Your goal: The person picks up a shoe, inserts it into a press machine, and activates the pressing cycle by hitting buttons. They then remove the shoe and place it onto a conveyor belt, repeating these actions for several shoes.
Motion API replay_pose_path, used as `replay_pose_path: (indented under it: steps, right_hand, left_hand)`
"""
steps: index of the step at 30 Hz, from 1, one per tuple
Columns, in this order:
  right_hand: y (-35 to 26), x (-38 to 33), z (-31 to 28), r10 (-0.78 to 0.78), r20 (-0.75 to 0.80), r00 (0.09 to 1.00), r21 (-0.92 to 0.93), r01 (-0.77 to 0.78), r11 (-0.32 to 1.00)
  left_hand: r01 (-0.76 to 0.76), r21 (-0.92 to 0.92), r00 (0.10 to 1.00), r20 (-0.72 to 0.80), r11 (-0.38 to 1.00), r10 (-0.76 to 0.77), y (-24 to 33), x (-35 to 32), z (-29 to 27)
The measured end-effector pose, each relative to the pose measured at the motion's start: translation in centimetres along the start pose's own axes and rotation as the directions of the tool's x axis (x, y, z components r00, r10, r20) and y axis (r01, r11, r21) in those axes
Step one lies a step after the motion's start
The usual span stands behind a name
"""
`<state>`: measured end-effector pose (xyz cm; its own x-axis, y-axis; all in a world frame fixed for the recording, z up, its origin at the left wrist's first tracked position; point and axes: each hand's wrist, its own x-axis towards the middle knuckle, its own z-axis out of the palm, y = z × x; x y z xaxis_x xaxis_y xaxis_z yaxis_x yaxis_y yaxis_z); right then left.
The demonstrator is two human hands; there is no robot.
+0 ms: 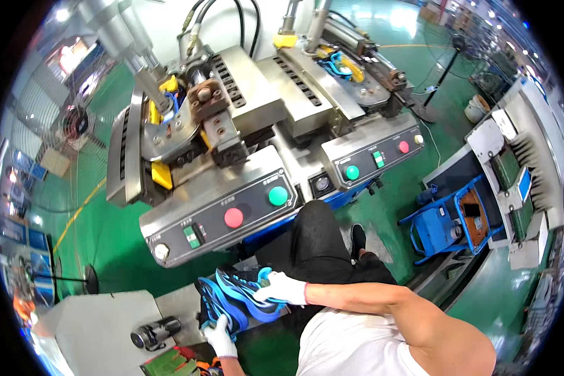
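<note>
Two blue and black sneakers lie side by side in front of me over a low metal ledge. My left hand (pixel 220 339), in a white glove, is closed on the heel end of the left sneaker (pixel 217 307). My right hand (pixel 284 289), also gloved in white, grips the heel end of the right sneaker (pixel 241 294), with its fingers partly hidden at the shoe's opening. The two shoes touch or nearly touch along their sides. A black and silver thermos flask (pixel 156 332) lies on its side left of my left hand.
Ahead stands a metal press with a left control panel (pixel 222 216) and a right control panel (pixel 373 153), both with coloured buttons. A blue and black shoe part (pixel 339 64) sits in its right station. A blue chair (pixel 438 225) stands right; colourful items (pixel 178 362) lie lower left.
</note>
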<state>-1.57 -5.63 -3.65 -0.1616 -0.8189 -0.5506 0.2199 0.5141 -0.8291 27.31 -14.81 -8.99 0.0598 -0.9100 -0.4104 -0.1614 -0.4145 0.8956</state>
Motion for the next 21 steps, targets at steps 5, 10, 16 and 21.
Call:
replay_pose_path:
  steps: [5,10,16,21]
  right_hand:
    - [-0.4,-9.7,-6.3,0.026,-0.028,0.999,0.348,-0.015,0.937]
    - [2.4,-17.3,-12.9,0.100,-0.464,0.880,0.675,0.278,0.684]
    - [6.4,-28.2,-23.4,0.066,-0.918,0.391,0.387,0.847,0.366]
    - [8.6,-39.8,-31.0,0.116,-0.948,-0.296,-0.188,0.817,0.545]
  left_hand:
    - [0.092,0.386,0.938,0.276,0.918,-0.211,9.9,-9.6,2.5]
    - [-0.300,0.056,0.715,0.675,0.952,0.185,10.2,-12.5,11.9]
    - [-0.571,0.437,0.504,0.855,0.695,-0.123,11.4,-17.7,24.9]
    - [-0.440,0.376,0.395,0.897,0.815,-0.200,11.1,-24.1,31.0]
